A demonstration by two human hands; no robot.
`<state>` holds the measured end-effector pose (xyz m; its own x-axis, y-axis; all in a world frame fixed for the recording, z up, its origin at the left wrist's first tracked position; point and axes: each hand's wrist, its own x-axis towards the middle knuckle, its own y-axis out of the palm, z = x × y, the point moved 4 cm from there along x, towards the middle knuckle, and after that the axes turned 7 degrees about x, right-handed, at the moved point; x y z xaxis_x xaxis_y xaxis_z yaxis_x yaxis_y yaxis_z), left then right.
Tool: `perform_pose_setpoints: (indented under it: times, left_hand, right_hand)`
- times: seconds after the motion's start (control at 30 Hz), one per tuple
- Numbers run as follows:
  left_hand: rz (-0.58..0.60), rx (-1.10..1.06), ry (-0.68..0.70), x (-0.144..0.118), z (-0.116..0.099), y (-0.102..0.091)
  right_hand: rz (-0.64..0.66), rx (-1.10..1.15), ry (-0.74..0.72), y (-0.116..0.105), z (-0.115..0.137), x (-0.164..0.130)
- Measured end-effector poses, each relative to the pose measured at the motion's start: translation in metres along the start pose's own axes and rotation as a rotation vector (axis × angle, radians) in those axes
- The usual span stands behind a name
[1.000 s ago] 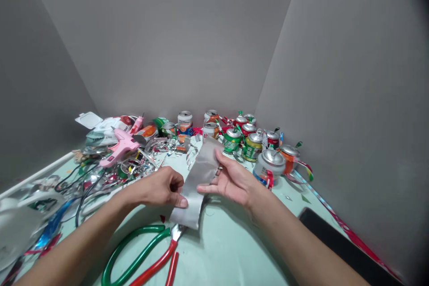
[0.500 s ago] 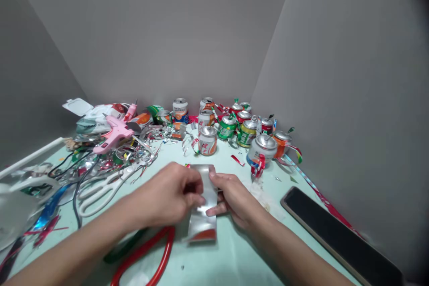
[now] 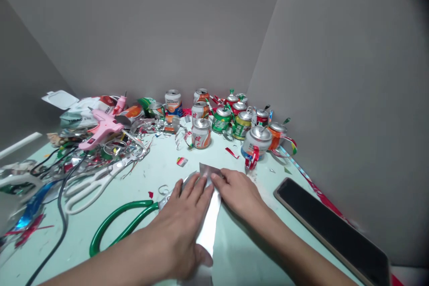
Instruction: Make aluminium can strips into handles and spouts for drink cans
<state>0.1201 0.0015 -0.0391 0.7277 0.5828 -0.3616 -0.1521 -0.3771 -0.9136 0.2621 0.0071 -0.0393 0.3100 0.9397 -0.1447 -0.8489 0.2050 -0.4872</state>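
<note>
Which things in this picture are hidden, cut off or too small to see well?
Head view:
- metal sheet: its middle is covered by the left hand and right hand; its near end is hidden under the left hand.
- green-handled snips: blades hidden beneath the left hand and sheet.
- dark phone: near corner cut off by the bottom edge.
- cans: label print too small to read.
- scrap pile: single pieces blurred together.

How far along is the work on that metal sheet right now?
Done: several small pots made from cans stand at the back, and cut scraps lie by the pink glue gun. In hand: the left hand and right hand press a flat silver sheet onto the table. Left: the sheet is still plain, neither shaped nor glued; the green-handled snips lie beside it.
</note>
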Motion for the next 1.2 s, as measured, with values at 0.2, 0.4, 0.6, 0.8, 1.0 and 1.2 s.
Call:
perform_pose_setpoints:
  times: [0.2, 0.4, 0.6, 0.8, 1.0, 1.2]
  left_hand:
    - [-0.064, 0.046, 0.056, 0.007, 0.008, -0.007]
    - [0.027, 0.081, 0.019, 0.0, 0.0, -0.004]
    - [0.038, 0.049, -0.033, -0.011, 0.018, -0.003]
    - [0.1, 0.082, -0.01, -0.021, 0.034, -0.015]
    - [0.062, 0.133, 0.056, -0.024, 0.022, -0.009]
    - [-0.109, 0.138, 0.208, -0.03, -0.002, -0.019]
  right_hand:
    - [-0.237, -0.331, -0.178, -0.046, 0.019, -0.02]
    - [-0.473, -0.274, -0.302, -0.095, 0.023, -0.041]
    - [-0.434, -0.305, -0.276, -0.089, 0.021, -0.034]
    - [-0.299, -0.346, -0.19, -0.075, 0.014, -0.022]
    - [-0.294, -0.41, -0.211, -0.077, 0.024, -0.018]
    - [-0.42, -0.37, -0.287, -0.102, 0.036, -0.019]
